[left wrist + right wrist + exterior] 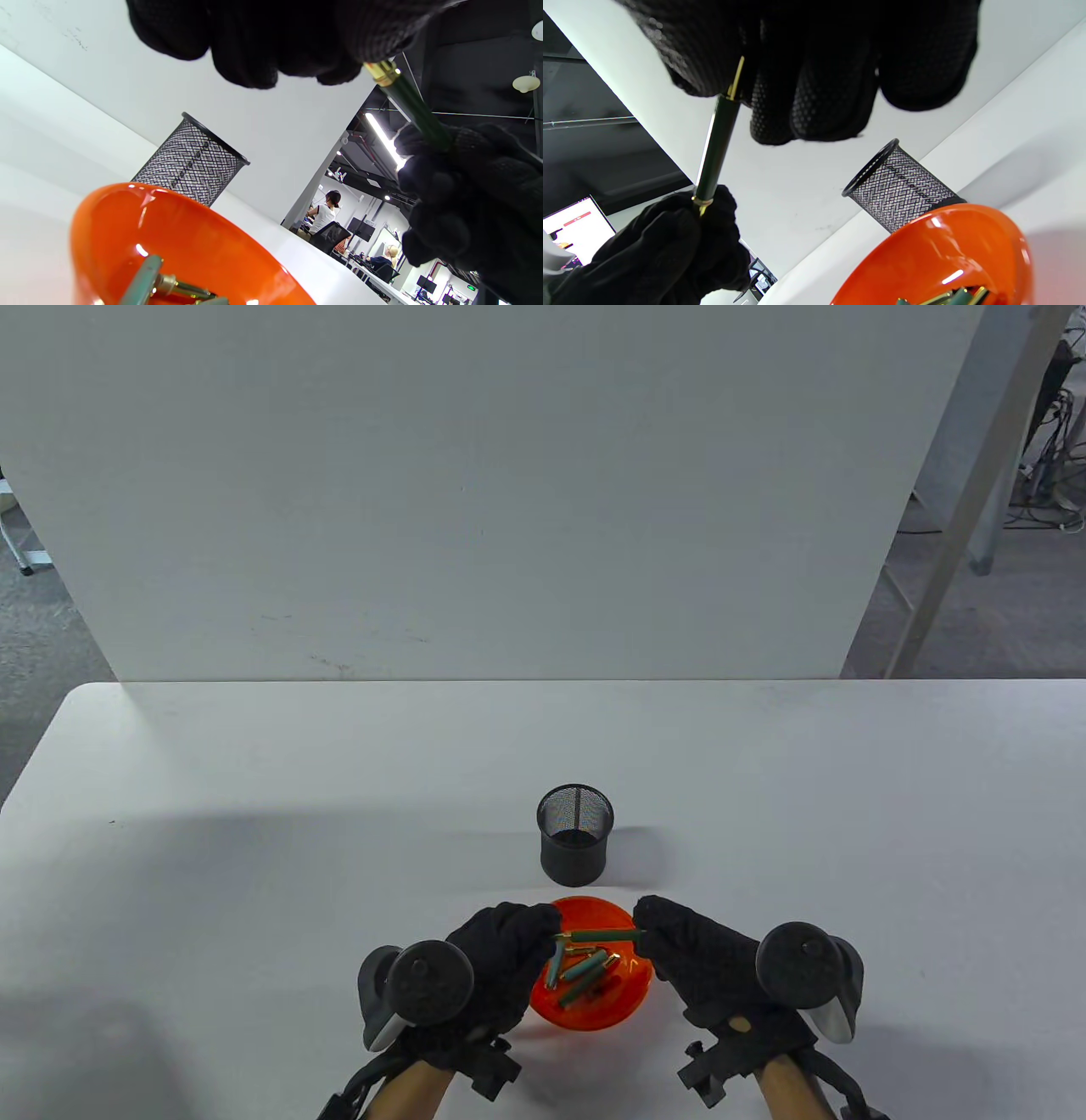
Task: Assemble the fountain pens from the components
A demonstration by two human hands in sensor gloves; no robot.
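Note:
Both gloved hands hold one dark green pen part with gold rings (598,935) level above the orange bowl (628,1001). My left hand (509,937) grips its left end, where the gold ring shows (384,73). My right hand (670,933) grips its right end, near a gold clip (736,78). The green shaft spans the gap between the hands (715,148). Several more green and gold pen parts (585,971) lie in the bowl.
A black mesh pen cup (575,833) stands upright just behind the bowl; it also shows in the left wrist view (191,161) and the right wrist view (897,186). A white panel (475,492) stands at the white table's (254,831) far edge.

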